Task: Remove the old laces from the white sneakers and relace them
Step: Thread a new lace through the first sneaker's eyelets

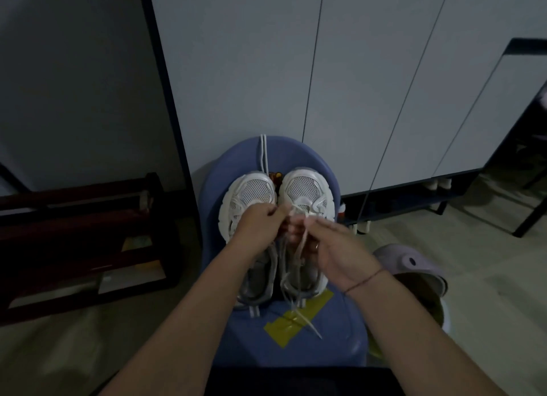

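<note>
While the left hand (263,218) and right hand (334,247) each pinch the lace (300,244) between them, draw it evenly through the front eyelets of the sneaker (305,188) beneath, avoiding twists.

Thin dark cord bracelet (365,279) round right wrist; ring (316,245) on right hand (337,249).

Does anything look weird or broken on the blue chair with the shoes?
Yes. Yellow tape is stuck on the blue chair's seat by the sneakers' heels, like a patch. A loose lace lies beyond the toes.
</note>
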{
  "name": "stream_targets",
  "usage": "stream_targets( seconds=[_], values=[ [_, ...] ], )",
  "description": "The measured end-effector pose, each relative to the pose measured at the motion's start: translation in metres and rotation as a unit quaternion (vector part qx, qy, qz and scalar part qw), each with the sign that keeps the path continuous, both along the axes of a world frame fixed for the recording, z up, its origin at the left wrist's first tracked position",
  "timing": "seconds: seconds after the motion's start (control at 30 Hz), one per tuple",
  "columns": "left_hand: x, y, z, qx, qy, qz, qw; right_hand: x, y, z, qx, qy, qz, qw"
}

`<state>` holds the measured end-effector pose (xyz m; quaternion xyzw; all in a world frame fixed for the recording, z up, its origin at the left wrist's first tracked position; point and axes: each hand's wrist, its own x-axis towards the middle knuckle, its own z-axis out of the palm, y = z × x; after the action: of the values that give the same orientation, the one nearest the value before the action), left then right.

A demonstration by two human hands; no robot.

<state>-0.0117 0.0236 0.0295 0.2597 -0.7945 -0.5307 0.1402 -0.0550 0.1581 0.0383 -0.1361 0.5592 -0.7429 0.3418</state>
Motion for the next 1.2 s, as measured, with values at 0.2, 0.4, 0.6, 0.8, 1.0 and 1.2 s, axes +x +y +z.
stream_targets(
  seconds=[0.2,0.4,0.6,0.8,1.0,1.2],
  values=[
    [0.012,0.026,0.036,0.345,0.034,-0.129,0.929,0.008,0.013,0.026,-0.009,0.076,0.065,0.995],
    [0.016,0.028,0.045,0.416,0.116,-0.090,0.897,0.005,0.028,0.019,0.040,0.079,0.091,0.992],
    [0.016,0.029,0.042,0.460,0.134,-0.065,0.875,0.007,0.033,0.009,0.125,0.096,0.148,0.976],
    [0.017,0.034,0.043,0.440,0.118,-0.071,0.887,-0.005,0.033,0.001,0.151,0.055,0.100,0.982],
    [0.017,0.032,0.042,0.423,0.108,-0.080,0.896,-0.005,0.025,0.003,0.052,-0.039,0.103,0.993],
    [0.016,0.026,0.042,0.446,0.132,-0.043,0.884,0.000,0.018,0.006,0.059,-0.016,0.170,0.984]
  ],
)
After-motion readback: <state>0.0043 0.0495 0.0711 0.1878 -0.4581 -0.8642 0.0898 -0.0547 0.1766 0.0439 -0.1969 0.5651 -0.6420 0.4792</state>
